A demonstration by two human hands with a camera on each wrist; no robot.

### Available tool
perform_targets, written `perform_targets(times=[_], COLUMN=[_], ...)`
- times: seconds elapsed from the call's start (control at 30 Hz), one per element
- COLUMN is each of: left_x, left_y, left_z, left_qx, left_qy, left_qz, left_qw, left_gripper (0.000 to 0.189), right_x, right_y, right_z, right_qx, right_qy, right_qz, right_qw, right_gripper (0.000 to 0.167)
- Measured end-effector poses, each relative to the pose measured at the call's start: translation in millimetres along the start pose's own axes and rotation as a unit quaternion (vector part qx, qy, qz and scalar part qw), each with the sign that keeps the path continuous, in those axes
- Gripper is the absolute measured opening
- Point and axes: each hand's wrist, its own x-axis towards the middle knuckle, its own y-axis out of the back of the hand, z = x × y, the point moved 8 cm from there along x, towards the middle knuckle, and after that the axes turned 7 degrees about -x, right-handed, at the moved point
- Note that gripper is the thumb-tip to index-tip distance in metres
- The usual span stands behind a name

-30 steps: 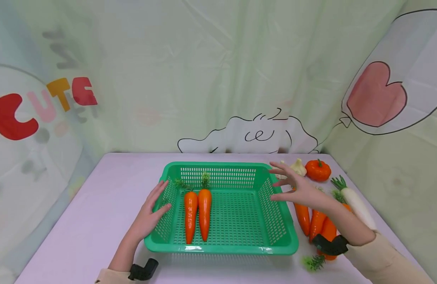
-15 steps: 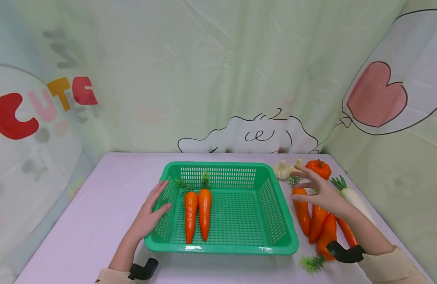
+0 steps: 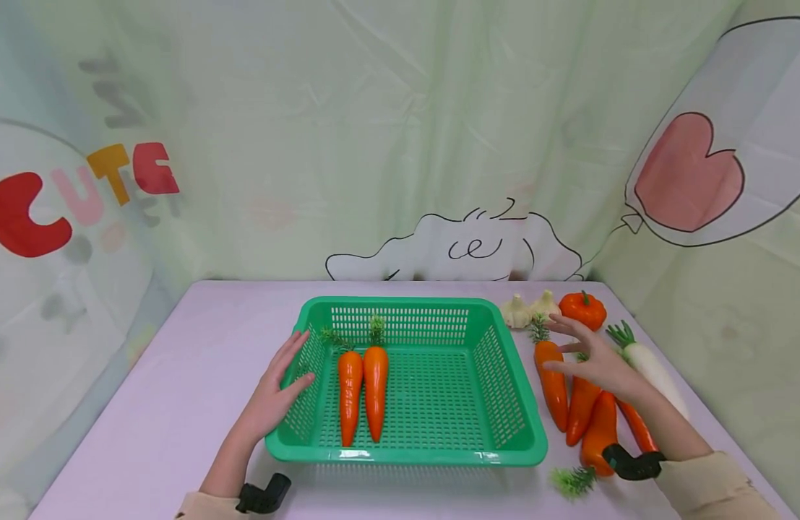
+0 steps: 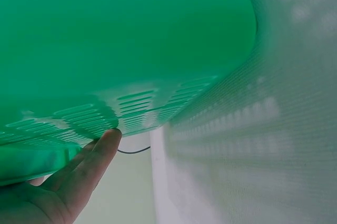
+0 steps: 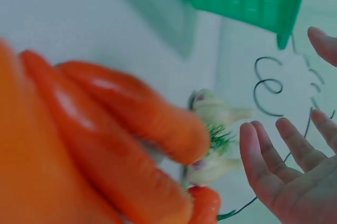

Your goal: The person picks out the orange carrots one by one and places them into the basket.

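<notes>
- Has shifted the right hand (image 3: 596, 361) from beside the right rim of the basket (image 3: 400, 456), as of a second ago, to a place over the loose carrots (image 3: 552, 390).
- Suggests, as a judgement, a turn of the work from basket to heap, with nothing taken up yet.
- Holds nothing in the right hand: parts thumb and fingers widely, with a slight bend, and in the right wrist view leaves a visible gap to the carrots.
- Keeps the left hand (image 3: 276, 390) in the same place, at the basket's left wall, with extended fingers and a separate thumb; steadies perhaps, without gripping. Cannot tell for certain about fingertip contact.
- Leaves the inside carrots (image 3: 350, 397) unmoved, side by side on the basket floor, left of centre, tips toward the near rim.
- Shows glossy, smooth orange skins, long tapers and feathery green tops on the carrots, with bright highlights suggesting plastic.
- Gives the basket thin green walls, pierced by narrow slots, plus rounded corners and a shiny lip.
- Sets pale, pointed garlic bulbs (image 3: 517, 315), a squat orange vegetable (image 3: 582, 310) with a green stem, and a smooth white radish (image 3: 656, 375) around the heap, on a matte, pale lilac table (image 3: 178, 404).
</notes>
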Motion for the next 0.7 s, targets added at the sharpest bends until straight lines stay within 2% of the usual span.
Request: perform_targets(times=[0.17,0.4,0.7], left_x=[0.2,0.1,-0.3], left_y=[0.0,-0.2,0.4], left_z=[-0.2,0.0,0.1], left_qx=[0.001,-0.004,-0.004], left_qy=[0.001,-0.001,0.0], left_qz=[0.001,-0.003,-0.004], left_qw=[1.0,1.0,1.0], left_gripper=[0.062,0.061,0.061], right_x=[2.0,5.7,12.6], right_y=[-1,-5,-13], right_z=[16,38,45], right_qx=[-0.018,-0.018,-0.036], right_qy=[-0.005,-0.042,-0.068], right_qz=[0.0,-0.006,-0.04], right_qw=[0.9998,0.9989,0.9963], right_gripper=[0.075,0.074,0.079])
